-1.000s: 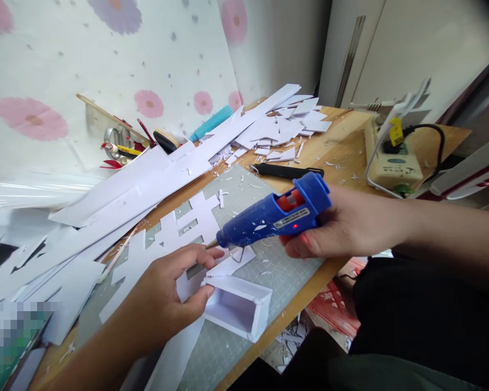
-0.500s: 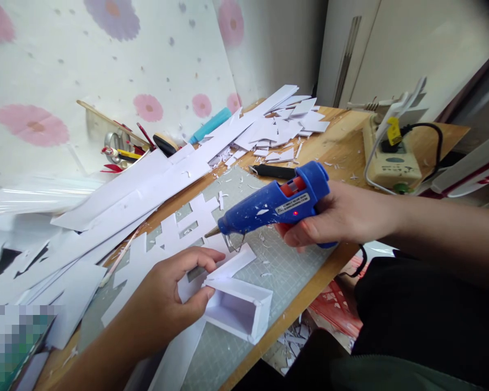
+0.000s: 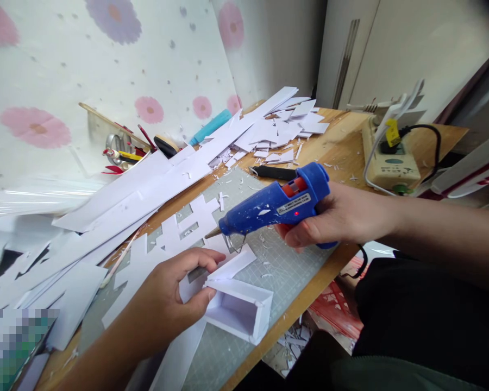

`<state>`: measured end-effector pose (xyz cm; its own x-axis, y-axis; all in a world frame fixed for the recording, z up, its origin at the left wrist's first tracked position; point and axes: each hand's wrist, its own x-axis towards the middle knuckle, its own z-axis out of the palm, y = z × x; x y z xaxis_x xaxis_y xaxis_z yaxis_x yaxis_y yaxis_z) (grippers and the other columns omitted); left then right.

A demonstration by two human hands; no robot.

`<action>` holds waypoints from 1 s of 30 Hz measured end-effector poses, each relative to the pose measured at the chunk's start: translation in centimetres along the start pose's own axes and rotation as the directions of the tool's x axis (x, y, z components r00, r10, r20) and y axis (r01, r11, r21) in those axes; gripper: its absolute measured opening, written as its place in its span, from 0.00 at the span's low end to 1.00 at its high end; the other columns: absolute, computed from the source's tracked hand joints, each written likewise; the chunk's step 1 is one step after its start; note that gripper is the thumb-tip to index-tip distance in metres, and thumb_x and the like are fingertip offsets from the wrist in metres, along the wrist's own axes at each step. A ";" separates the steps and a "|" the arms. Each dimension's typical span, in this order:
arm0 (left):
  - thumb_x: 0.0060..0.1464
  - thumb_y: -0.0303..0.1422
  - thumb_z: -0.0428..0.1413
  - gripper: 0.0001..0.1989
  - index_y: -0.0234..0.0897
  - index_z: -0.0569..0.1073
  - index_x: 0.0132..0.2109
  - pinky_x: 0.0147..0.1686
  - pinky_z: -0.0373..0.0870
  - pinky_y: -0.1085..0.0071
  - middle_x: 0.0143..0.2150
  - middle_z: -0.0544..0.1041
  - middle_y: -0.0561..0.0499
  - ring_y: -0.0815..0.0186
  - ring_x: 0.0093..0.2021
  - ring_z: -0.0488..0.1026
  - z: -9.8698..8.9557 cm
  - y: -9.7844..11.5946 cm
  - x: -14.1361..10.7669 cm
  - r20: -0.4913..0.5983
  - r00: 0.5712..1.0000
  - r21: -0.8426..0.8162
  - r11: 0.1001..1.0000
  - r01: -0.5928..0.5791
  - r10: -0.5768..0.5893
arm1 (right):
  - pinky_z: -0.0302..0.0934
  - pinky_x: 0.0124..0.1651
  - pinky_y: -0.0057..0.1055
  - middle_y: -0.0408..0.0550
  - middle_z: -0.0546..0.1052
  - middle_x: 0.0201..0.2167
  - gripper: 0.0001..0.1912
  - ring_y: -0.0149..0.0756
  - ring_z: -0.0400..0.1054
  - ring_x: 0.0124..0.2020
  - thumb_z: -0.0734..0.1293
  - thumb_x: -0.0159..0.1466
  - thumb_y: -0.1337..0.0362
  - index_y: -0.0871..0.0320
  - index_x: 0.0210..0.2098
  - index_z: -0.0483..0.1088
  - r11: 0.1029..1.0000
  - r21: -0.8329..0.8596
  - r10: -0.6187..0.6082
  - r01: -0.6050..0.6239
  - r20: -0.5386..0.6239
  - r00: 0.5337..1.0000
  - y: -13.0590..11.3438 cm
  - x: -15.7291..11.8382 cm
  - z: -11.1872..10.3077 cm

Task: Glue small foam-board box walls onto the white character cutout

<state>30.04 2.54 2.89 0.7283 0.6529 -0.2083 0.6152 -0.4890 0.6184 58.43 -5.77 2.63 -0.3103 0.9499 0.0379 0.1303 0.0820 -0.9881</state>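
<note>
My right hand (image 3: pixel 326 220) grips a blue hot glue gun (image 3: pixel 264 206) whose red indicator light is lit. Its metal nozzle points left, above my left hand (image 3: pixel 187 282). The thumb and fingers of that hand pinch the left end of a small white open box (image 3: pixel 240 309), where a white strip (image 3: pixel 234 264) slants away from the box's corner. Below them lies a grey-green cutting mat (image 3: pixel 269 258) with grid lines. A white sheet with rectangular cut-outs (image 3: pixel 206 213) rests on the mat, partly hidden by my left hand.
Long white board strips (image 3: pixel 179 174) and a heap of white offcuts (image 3: pixel 281 127) cover the back of the wooden table. Behind the glue gun lies a black cutter (image 3: pixel 273 172). A power strip (image 3: pixel 391 157) with plugged cables stands at the right. Red plastic (image 3: pixel 340 309) shows below the table edge.
</note>
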 end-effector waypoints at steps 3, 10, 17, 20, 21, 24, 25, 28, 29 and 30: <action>0.48 0.33 0.56 0.09 0.41 0.74 0.39 0.56 0.73 0.54 0.52 0.81 0.42 0.52 0.54 0.77 0.0 -0.2 -0.1 0.004 1.000 -0.008 1.000 0.015 -0.015 | 0.60 0.24 0.24 0.40 0.72 0.20 0.05 0.28 0.64 0.23 0.68 0.53 0.65 0.59 0.24 0.68 1.000 -0.023 -0.013 0.012 -0.017 1.000 0.1 0.0 0.0; 0.47 0.32 0.57 0.10 0.42 0.74 0.40 0.54 0.74 0.58 0.52 0.81 0.46 0.53 0.55 0.77 -0.1 -0.2 -0.1 0.003 1.000 -0.011 1.000 0.003 -0.003 | 0.60 0.24 0.26 0.41 0.71 0.20 0.05 0.29 0.65 0.23 0.68 0.54 0.65 0.59 0.24 0.69 0.999 -0.041 -0.014 0.012 -0.038 0.999 0.0 -0.1 0.0; 0.47 0.33 0.57 0.10 0.42 0.75 0.40 0.53 0.74 0.60 0.51 0.81 0.46 0.53 0.52 0.78 -0.3 0.1 0.2 0.021 1.000 0.009 1.000 0.020 -0.020 | 0.60 0.24 0.25 0.39 0.70 0.19 0.04 0.28 0.64 0.22 0.68 0.52 0.66 0.59 0.23 0.68 0.998 0.004 -0.069 0.069 -0.059 0.996 0.2 0.1 0.1; 0.47 0.34 0.57 0.10 0.41 0.75 0.39 0.53 0.74 0.60 0.50 0.82 0.45 0.53 0.52 0.78 -0.3 0.0 0.2 0.017 1.000 0.016 1.000 0.026 -0.026 | 0.61 0.25 0.25 0.39 0.70 0.19 0.04 0.28 0.64 0.23 0.68 0.52 0.66 0.58 0.23 0.68 0.994 0.040 -0.099 0.102 -0.062 0.993 0.6 0.2 0.1; 0.47 0.34 0.57 0.10 0.42 0.76 0.39 0.52 0.74 0.61 0.50 0.82 0.46 0.53 0.51 0.78 -0.3 0.0 0.2 0.019 0.999 0.017 1.000 0.026 -0.026 | 0.61 0.25 0.26 0.40 0.70 0.20 0.03 0.29 0.65 0.23 0.68 0.52 0.66 0.58 0.24 0.69 0.993 0.049 -0.101 0.104 -0.065 0.993 0.8 0.1 0.1; 0.48 0.35 0.57 0.10 0.43 0.76 0.39 0.52 0.75 0.60 0.50 0.82 0.47 0.53 0.52 0.78 -0.2 -0.3 0.1 0.032 0.999 0.005 1.000 0.026 -0.026 | 0.61 0.25 0.26 0.41 0.71 0.20 0.03 0.30 0.65 0.24 0.68 0.52 0.66 0.58 0.24 0.69 0.993 0.050 -0.101 0.106 -0.077 0.992 1.1 0.1 0.0; 0.48 0.35 0.58 0.10 0.43 0.75 0.40 0.52 0.75 0.60 0.51 0.81 0.47 0.53 0.53 0.78 -0.2 -0.5 0.0 0.038 0.999 -0.004 1.000 0.025 -0.025 | 0.61 0.25 0.26 0.41 0.71 0.20 0.03 0.30 0.65 0.24 0.68 0.52 0.65 0.58 0.24 0.70 0.994 0.040 -0.101 0.105 -0.084 0.991 1.2 0.1 0.0; 0.49 0.35 0.59 0.13 0.44 0.76 0.44 0.57 0.72 0.59 0.55 0.80 0.47 0.53 0.57 0.75 -0.5 -1.3 -0.1 0.057 0.998 -0.042 0.999 0.022 -0.020 | 0.60 0.23 0.26 0.42 0.72 0.20 0.05 0.30 0.65 0.23 0.68 0.52 0.64 0.58 0.23 0.70 0.996 -0.010 -0.092 0.091 -0.092 0.991 0.9 0.0 -0.1; 0.50 0.36 0.60 0.15 0.45 0.76 0.47 0.58 0.71 0.58 0.56 0.79 0.47 0.52 0.58 0.74 -0.8 -1.5 -0.1 0.062 0.998 -0.055 0.998 0.016 -0.012 | 0.60 0.24 0.26 0.42 0.72 0.21 0.05 0.30 0.65 0.23 0.68 0.52 0.63 0.58 0.23 0.71 0.996 -0.025 -0.086 0.084 -0.092 0.992 0.6 0.0 -0.1; 0.50 0.37 0.61 0.19 0.45 0.75 0.50 0.60 0.70 0.57 0.57 0.78 0.46 0.51 0.59 0.73 -1.2 -1.6 -0.2 0.062 0.998 -0.066 0.998 0.008 -0.003 | 0.60 0.24 0.26 0.42 0.73 0.21 0.05 0.30 0.65 0.24 0.68 0.52 0.63 0.58 0.23 0.71 0.996 -0.035 -0.082 0.079 -0.093 0.992 0.2 -0.1 0.0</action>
<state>28.54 3.94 2.84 0.7436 0.6172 -0.2572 0.5995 -0.4450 0.6653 58.48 -5.81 2.41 -0.2314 0.9638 0.1325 0.1382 0.1674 -0.9762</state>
